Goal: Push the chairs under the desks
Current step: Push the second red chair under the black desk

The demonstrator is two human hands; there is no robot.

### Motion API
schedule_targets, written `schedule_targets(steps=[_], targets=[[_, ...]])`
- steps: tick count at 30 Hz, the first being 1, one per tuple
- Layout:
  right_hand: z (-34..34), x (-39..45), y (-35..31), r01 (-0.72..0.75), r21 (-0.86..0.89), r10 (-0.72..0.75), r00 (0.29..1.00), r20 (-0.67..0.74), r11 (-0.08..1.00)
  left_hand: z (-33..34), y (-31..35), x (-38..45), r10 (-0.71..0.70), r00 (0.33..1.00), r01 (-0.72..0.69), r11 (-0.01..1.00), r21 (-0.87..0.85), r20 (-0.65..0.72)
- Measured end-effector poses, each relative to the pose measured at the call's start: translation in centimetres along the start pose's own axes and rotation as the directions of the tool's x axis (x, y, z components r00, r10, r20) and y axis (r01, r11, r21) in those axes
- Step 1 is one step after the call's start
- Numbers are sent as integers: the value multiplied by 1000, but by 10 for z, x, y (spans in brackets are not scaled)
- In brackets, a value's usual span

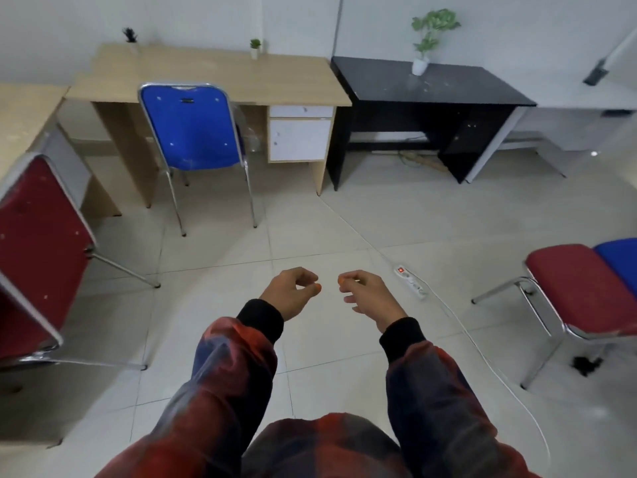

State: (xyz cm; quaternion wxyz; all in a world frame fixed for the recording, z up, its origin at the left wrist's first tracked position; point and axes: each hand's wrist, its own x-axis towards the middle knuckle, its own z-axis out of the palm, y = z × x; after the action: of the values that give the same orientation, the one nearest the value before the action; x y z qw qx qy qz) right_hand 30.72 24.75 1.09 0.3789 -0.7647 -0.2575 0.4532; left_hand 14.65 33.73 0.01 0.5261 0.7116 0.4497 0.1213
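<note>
Head view: the left hand (291, 293) and right hand (367, 293) are hovering side by side over the floor (396, 219), fingers loosely curled, grasping nothing. Ahead-left of them, the blue chair (191, 127) is standing partly under the wooden counter (213, 75), its backrest facing the hands. A white pot (419, 66) is holding a green plant (435, 27).

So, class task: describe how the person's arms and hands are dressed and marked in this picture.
Both arms wear loose sleeves in a blurred red and dark blue check, the left sleeve and right sleeve each ending in a snug black cuff. The left hand and right hand are bare, no gloves, with orange colour on a fingertip of each.
</note>
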Motion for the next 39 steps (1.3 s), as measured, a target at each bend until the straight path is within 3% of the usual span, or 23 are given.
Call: schedule_targets(steps=[16, 27, 39], targets=[[-209, -59, 123, -125, 188, 171, 951, -258, 974, 212, 107, 14, 106, 939, -139, 987, 78, 328], [-349, -71, 186, -72, 234, 148, 934, -325, 970, 357, 167, 16, 127, 918, -177, 979, 101, 375], [-457, -87, 264, -101, 411, 280, 871, -404, 906, 493, 229, 39, 107, 807, -268, 942, 200, 580]])
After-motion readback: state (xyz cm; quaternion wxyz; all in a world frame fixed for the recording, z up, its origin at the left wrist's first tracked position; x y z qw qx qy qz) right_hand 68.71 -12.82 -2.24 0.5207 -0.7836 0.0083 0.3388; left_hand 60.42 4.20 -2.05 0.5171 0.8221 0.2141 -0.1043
